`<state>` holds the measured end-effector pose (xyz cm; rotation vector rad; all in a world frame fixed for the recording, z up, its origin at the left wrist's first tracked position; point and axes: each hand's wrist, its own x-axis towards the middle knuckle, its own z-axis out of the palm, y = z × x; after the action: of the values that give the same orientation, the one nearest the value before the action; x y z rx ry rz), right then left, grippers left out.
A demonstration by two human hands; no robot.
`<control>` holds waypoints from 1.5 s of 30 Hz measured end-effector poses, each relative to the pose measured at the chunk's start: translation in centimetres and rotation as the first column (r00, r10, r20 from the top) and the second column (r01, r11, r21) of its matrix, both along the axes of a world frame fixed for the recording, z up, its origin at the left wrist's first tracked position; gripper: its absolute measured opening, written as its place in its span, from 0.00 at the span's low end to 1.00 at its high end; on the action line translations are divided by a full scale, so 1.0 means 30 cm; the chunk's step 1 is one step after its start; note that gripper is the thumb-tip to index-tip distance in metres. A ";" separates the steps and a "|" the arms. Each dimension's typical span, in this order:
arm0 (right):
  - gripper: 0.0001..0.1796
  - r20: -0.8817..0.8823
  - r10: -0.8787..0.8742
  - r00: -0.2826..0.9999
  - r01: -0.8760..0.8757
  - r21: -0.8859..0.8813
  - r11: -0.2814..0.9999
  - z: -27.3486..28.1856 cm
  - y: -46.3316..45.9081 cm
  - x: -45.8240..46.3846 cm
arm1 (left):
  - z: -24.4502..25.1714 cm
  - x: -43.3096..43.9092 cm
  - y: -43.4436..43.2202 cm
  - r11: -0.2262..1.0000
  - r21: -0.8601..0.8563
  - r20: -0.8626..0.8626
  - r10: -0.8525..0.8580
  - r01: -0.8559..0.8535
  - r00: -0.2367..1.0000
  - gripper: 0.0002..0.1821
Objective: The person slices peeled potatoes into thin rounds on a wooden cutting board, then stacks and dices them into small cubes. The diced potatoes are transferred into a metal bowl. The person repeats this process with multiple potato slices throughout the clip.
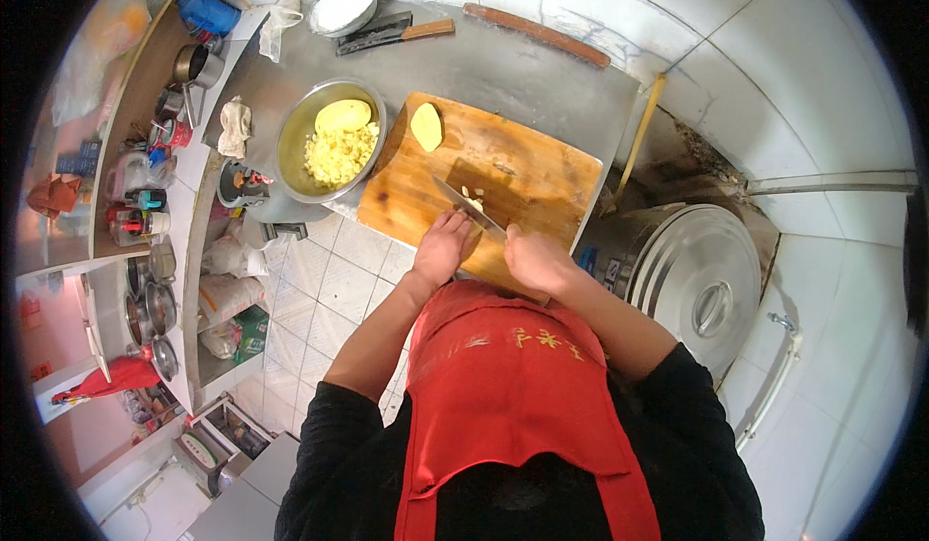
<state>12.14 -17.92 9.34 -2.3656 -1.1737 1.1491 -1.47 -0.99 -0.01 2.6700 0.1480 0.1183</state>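
My right hand (537, 256) grips the handle of a kitchen knife (464, 206), whose blade slants across the wooden cutting board (530, 149). Close against the near side of the blade, my left hand (444, 245) rests on the board with its fingers bent; what lies under them is hidden. Small pale cut pieces (474, 194) sit just beyond the blade. At the board's far left lies a cut piece of peeled potato (427, 127). Beside the board stands a metal bowl (290, 156) containing diced potato (337, 160) and a larger peeled potato (342, 116).
Behind the bowl are a second knife (428, 29) and a bowl of white powder (347, 5). A wooden rolling pin (537, 33) lies along the tiled wall. A crumpled cloth (235, 127) is at the left. To the right stands a large lidded steel pot (704, 272).
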 end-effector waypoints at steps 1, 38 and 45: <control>0.16 -0.001 0.003 1.000 -0.003 -0.019 1.000 -0.010 -0.001 -0.009 | -0.010 -0.003 0.001 1.000 0.004 -0.013 -0.004 0.004 1.000 0.14; 0.15 0.051 0.043 0.998 -0.044 0.014 0.999 -0.006 0.029 -0.028 | -0.010 0.005 0.085 0.990 0.090 -0.091 -0.098 0.106 0.991 0.17; 0.15 0.036 0.004 0.999 -0.005 0.019 1.000 -0.047 0.030 -0.031 | -0.031 0.004 0.081 0.992 0.103 -0.030 -0.072 0.075 0.997 0.12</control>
<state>11.21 -17.03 7.93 -2.3800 -1.1969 1.0955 -1.35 1.45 -0.94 2.7780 0.0533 0.0692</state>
